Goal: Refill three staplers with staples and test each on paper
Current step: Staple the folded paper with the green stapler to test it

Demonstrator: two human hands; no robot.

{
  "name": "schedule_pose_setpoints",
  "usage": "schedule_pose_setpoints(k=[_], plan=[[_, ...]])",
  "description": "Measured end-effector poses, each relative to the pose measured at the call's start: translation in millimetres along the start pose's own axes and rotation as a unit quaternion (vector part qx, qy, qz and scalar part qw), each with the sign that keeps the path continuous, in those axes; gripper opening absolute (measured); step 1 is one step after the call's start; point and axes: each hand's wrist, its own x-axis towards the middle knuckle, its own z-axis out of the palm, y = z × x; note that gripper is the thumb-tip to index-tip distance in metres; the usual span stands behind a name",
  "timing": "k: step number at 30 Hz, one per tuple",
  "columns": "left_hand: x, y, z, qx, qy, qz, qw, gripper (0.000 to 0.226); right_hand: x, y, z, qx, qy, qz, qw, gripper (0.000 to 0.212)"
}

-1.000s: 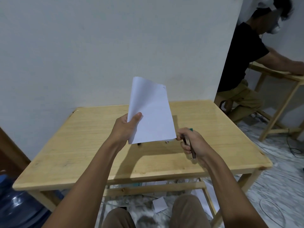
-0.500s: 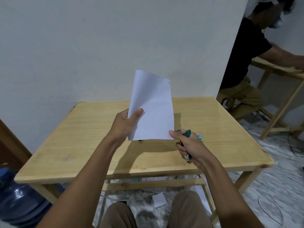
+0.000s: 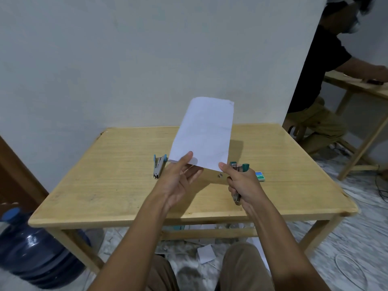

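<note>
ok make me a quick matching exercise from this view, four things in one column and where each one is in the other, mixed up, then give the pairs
Things:
1. paper
2. green-handled stapler
3. blue-handled stapler
4. small staple box

Places:
A. lying on the table, left of the left hand
B. gripped in the right hand
C. lying on the table, just right of the right hand
D. held up above the table, bottom edge pinched by the left hand

Pairs: 1-D, 2-B, 3-A, 4-C
</note>
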Motion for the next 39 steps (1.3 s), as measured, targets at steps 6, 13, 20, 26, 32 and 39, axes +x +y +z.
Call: schedule_pose_setpoints(k=[6,13,20,26,32,39], plan=[[4,-18,16,0.093,0.055,0.044,0.993,0.032,-5,4,9,-0.020,-0.026,-0.010,0.999,0.029],[8,-14,14,0.125,0.067,0.074,0.987,0.023,-6,1,-1,0.081,-0.154,0.042,0.984,0.041],[3,-19,18,0.176,0.042,0.102,0.978,0.023,-14,-1,5,0.059,-0.213,0.054,0.974,0.045],[0,-16,19,0.214,0.035,0.126,0.968,0.019,-13,3,6,0.086,-0.232,0.040,0.968,0.032],[-2,-17,15,0.264,0.042,0.165,0.949,0.016,-11,9,1,0.107,-0.265,0.045,0.957,0.038],[-3,-17,11,0.314,0.038,0.193,0.929,0.016,-11,11,0,0.133,-0.276,0.058,0.950,0.039]])
